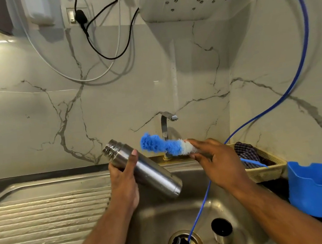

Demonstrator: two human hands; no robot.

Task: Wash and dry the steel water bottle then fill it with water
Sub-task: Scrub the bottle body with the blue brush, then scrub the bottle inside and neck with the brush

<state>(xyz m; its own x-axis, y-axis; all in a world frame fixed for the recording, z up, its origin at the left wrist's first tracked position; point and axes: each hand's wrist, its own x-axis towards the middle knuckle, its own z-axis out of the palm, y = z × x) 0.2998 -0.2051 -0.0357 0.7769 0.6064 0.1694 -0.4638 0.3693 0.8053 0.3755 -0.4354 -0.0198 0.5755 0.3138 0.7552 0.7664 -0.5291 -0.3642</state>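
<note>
Steel bottle (147, 168) is gripped by the left hand (123, 177), tilted over the sink (184, 210), mouth up-left. Blue bottle brush (164, 145) is gripped by the right hand (217, 161), bristles near bottle mouth, apart.

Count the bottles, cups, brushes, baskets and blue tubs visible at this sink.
Steel bottle: 1
Steel cup: 1
Bottle brush: 1
Basket: 1
Blue tub: 1
Total: 5
</note>
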